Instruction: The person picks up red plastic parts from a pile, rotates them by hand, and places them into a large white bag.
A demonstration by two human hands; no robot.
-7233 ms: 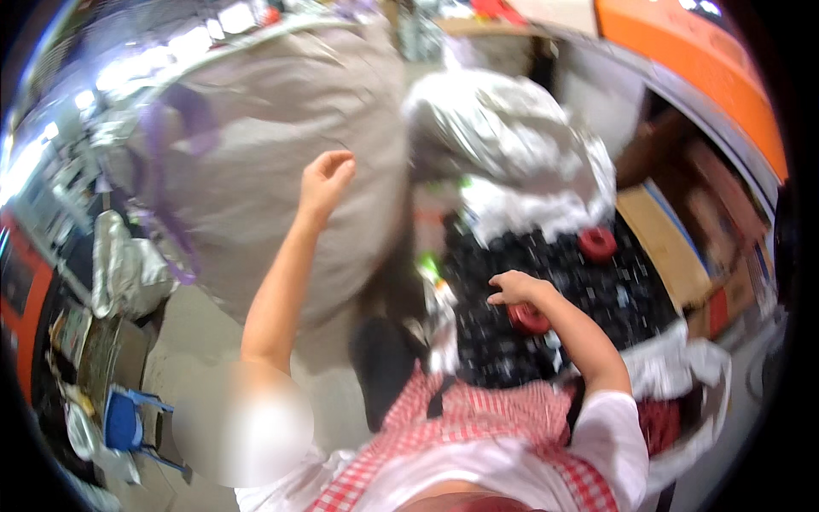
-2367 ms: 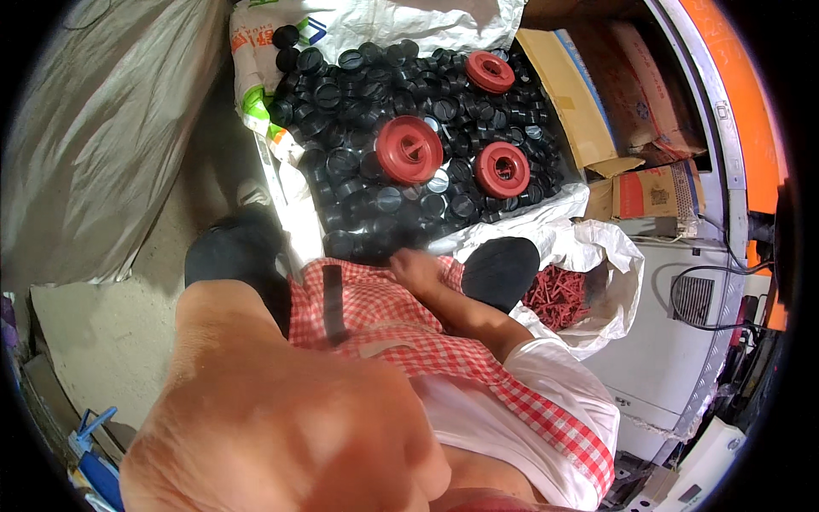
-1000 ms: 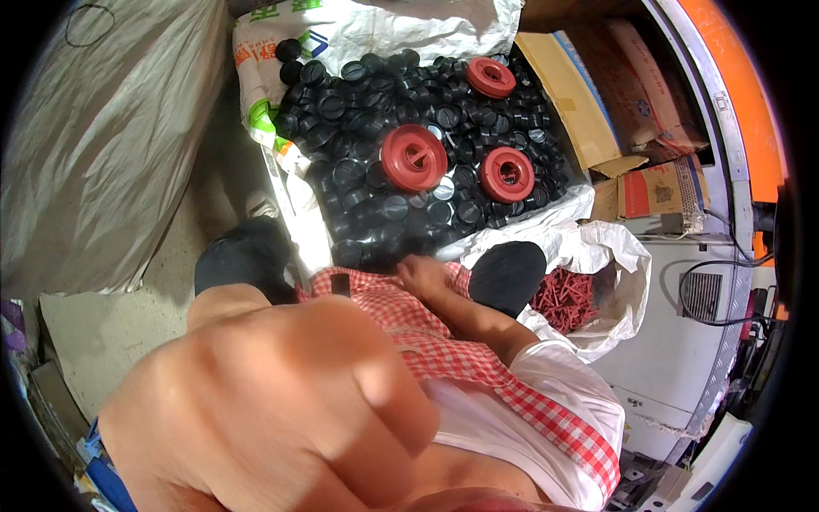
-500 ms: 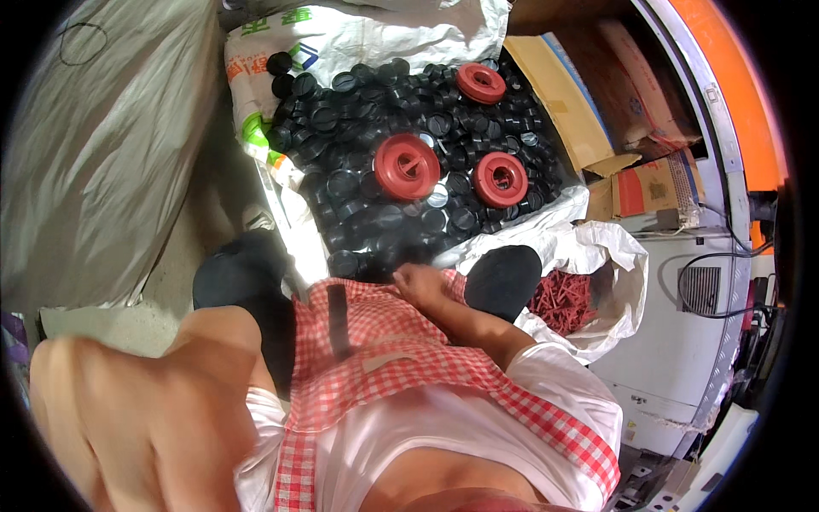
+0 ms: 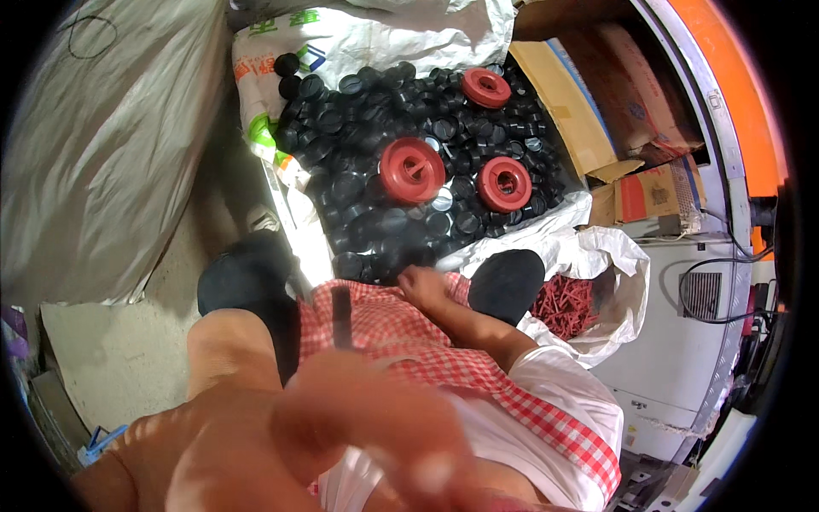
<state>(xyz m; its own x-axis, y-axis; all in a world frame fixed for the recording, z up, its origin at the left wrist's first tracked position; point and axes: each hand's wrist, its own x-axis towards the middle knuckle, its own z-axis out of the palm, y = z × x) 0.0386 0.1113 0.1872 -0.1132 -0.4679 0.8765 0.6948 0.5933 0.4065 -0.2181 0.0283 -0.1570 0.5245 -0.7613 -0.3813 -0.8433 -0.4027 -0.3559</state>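
Observation:
My left hand [image 5: 367, 418] is raised close to the camera in front of my chest. Motion smears its fingers, so I cannot make out their pose or anything in them. My right hand [image 5: 422, 288] rests low over my red checked apron [image 5: 375, 311], at the near edge of a heap of black round caps [image 5: 367, 192]. Its fingers look curled; whatever they may hold is hidden. Among the caps lie three red ring-shaped pieces: one near the middle [image 5: 412, 171], another to its right [image 5: 504, 183], and a third farther back [image 5: 486, 87].
The caps lie on a white printed sack [image 5: 409, 38]. To the right, a smaller white bag [image 5: 627, 294] holds thin red strips [image 5: 565, 305]. Cardboard boxes [image 5: 567, 102] stand behind it, beside a grey cabinet [image 5: 657, 341] with a black cable. A large pale sheet [image 5: 102, 171] hangs at left.
My left hand has swung from the lower left rightward, in front of my chest. The right hand stays at the heap's near edge. The view has shifted slightly.

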